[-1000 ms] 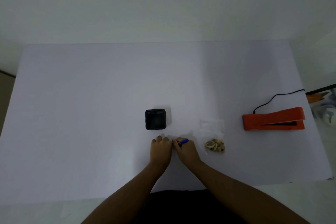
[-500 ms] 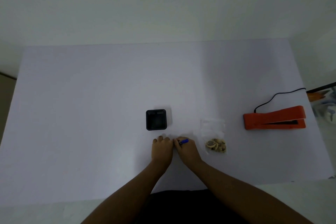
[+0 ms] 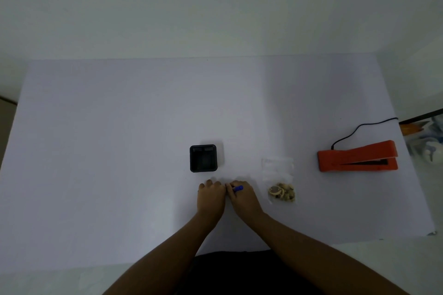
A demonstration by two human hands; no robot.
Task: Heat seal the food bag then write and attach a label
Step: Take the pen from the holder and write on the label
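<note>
A clear food bag [image 3: 278,175] with brown snack pieces at its near end lies flat on the white table [image 3: 119,151]. Left of it, my right hand [image 3: 243,199] grips a blue pen [image 3: 238,188], tip pointing left and down. My left hand [image 3: 211,196] rests palm down beside it, fingers pressed on the table, touching the right hand. Any label beneath my hands is hidden or too pale to make out. The orange heat sealer [image 3: 357,157] sits shut far to the right, well apart from both hands.
A black square pen holder [image 3: 203,158] stands just beyond my left hand. The sealer's black cord [image 3: 359,127] runs to the table's right edge. Cluttered items [image 3: 426,141] lie off the table at the right.
Both hands stay in the same spot beside each other with the pen; only tiny shifts show. The bag, holder and sealer have not moved.
</note>
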